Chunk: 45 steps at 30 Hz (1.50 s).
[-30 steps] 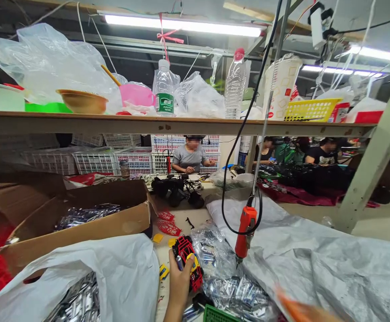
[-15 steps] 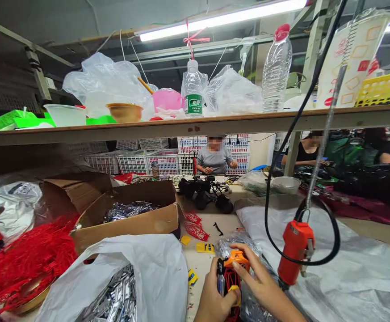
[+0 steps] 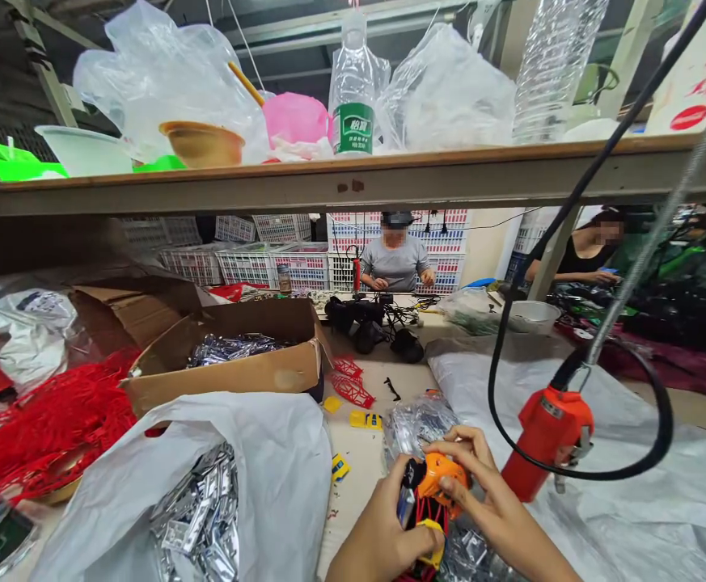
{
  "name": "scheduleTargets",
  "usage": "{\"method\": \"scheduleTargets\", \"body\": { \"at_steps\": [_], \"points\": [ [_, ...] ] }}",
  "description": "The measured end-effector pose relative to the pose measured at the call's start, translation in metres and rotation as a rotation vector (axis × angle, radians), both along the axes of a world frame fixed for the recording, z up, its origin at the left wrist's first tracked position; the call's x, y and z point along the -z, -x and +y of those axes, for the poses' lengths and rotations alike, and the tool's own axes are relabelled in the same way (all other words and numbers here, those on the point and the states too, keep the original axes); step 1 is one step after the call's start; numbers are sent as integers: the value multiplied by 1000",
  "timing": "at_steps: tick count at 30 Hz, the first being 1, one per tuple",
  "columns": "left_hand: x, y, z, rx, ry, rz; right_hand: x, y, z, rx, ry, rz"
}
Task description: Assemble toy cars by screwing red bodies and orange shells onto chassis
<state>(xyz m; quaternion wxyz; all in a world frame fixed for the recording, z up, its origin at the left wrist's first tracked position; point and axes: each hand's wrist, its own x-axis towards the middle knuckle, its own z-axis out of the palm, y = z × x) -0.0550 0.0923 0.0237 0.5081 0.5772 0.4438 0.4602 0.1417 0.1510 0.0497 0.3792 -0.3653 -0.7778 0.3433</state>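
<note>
Low in the middle of the view, my left hand (image 3: 377, 521) is closed around a plastic toy car (image 3: 433, 511) with red bars and a yellow part near the thumb. My right hand (image 3: 491, 493) grips the orange piece (image 3: 442, 475) at its far end between thumb and fingers. A black part shows beside my left fingers, and the palms hide much of the underside. Behind and under the hands lies a clear plastic bag (image 3: 416, 424) of silvery parts. Small yellow pieces (image 3: 365, 419) and red lattice frames (image 3: 353, 388) lie on the table beyond.
An orange-red electric screwdriver (image 3: 550, 440) hangs on a spring to the right, its black cable looping near my right hand. A white sack (image 3: 285, 461) of silver parts and a cardboard box (image 3: 225, 388) stand left. A shelf (image 3: 255, 190) crosses above. Two people sit beyond.
The camera view has tilted down and come closer, so the shelf sits higher in view. My hands still hold the toy car, now slightly turned, with the right fingers shifted on the orange piece.
</note>
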Motion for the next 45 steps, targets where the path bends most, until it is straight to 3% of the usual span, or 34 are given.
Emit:
{"method": "scheduleTargets", "body": {
  "at_steps": [6, 15, 18, 21, 24, 27, 29, 32, 34, 37, 39, 45],
  "points": [
    [-20, -1, -8, 12, 95, -83, -7, 11, -7, -71, 42, 8],
    [-14, -2, -3, -25, 161, -336, 11, 34, -2, 177, -149, 84],
    [-15, -6, -1, -89, 153, -455, 12, 44, -15, 345, -325, 141],
    [-20, -12, -3, -151, 165, -509, 18, 42, -31, 654, -550, 324],
    [-27, -15, -14, -170, 226, -544, 20, 28, -34, 787, -526, 580],
    [-27, -14, -37, -240, 289, -635, 6, 12, -19, 691, -350, 699],
    [-20, -11, -56, -322, 313, -708, -10, 3, -8, 622, -234, 723],
    [4, -4, -80, -418, 368, -770, -29, -6, 1, 460, -28, 700],
    [23, 2, -88, -410, 439, -819, -35, -8, -1, 345, 95, 697],
    [43, 9, -91, -387, 488, -843, -35, -10, -17, 282, 134, 735],
    [48, 10, -91, -402, 475, -848, -31, -8, -34, 277, 118, 754],
    [33, -3, -101, -516, 413, -769, -6, 14, -85, 174, 184, 705]
  ]
}}
